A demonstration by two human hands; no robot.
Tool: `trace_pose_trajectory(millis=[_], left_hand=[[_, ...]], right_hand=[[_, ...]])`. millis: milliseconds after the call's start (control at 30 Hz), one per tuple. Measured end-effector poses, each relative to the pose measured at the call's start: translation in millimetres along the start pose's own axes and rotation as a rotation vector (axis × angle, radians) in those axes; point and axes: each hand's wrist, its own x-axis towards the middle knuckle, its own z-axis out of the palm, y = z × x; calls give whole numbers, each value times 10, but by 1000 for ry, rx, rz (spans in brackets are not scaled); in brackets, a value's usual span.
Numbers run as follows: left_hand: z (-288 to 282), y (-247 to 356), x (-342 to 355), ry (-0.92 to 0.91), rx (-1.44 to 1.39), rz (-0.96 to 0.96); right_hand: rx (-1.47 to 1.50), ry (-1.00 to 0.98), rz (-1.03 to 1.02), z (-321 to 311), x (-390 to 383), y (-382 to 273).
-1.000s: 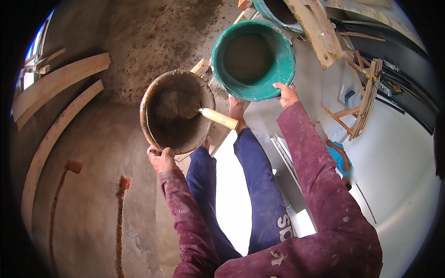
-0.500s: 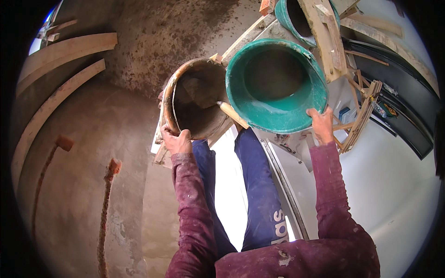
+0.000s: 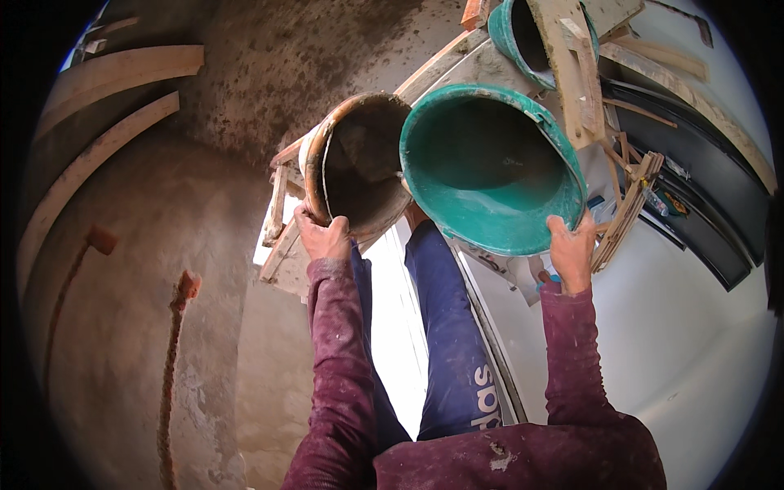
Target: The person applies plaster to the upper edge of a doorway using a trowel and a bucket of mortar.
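Observation:
My left hand (image 3: 324, 238) is closed on the near left rim of a mortar-stained brown bucket (image 3: 314, 171). A greyish-brown mass (image 3: 367, 151) shows inside it, in shadow. On the right, my right hand (image 3: 572, 249) grips the near right rim of a green bucket (image 3: 506, 224), its thumb over the edge. The green bucket tips toward me, its mouth wide to view; whether the dark area at its bottom is content or shadow I cannot tell. Both buckets sit side by side, their rims almost touching, above a mortar-smeared wooden platform (image 3: 482, 69).
A second green bucket (image 3: 510, 41) stands farther back beside an upright timber (image 3: 567, 65). Wooden slats (image 3: 633, 208) and black panels (image 3: 719, 237) lie at the right. A plastered wall (image 3: 212, 212) with a chased groove (image 3: 170, 384) is on the left, curved-looking planks (image 3: 106, 155) beyond.
Both buckets have come slightly nearer, and the green one tips more toward me. A wooden handle seen between the buckets before is now almost entirely hidden. Both hands keep their grip.

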Motion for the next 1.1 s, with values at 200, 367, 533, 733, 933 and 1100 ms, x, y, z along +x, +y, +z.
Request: trace_pose_trajectory(millis=[200, 367, 533, 733, 933, 1100], left_hand=[[100, -71, -15, 50, -121, 28], [85, -18, -26, 51, -39, 36], [93, -67, 8, 29, -42, 20], [87, 30, -20, -24, -84, -58], [83, -10, 17, -34, -92, -112], [110, -75, 19, 43, -128, -66]], right_hand=[[-31, 13, -75, -39, -137, -132], [-23, 32, -94, -52, -202, -114], [5, 39, -70, -85, -226, -109], [-7, 12, -10, -100, -257, -256], [2, 37, -51, -90, -233, -226], [-25, 44, -43, -67, -270, -268]])
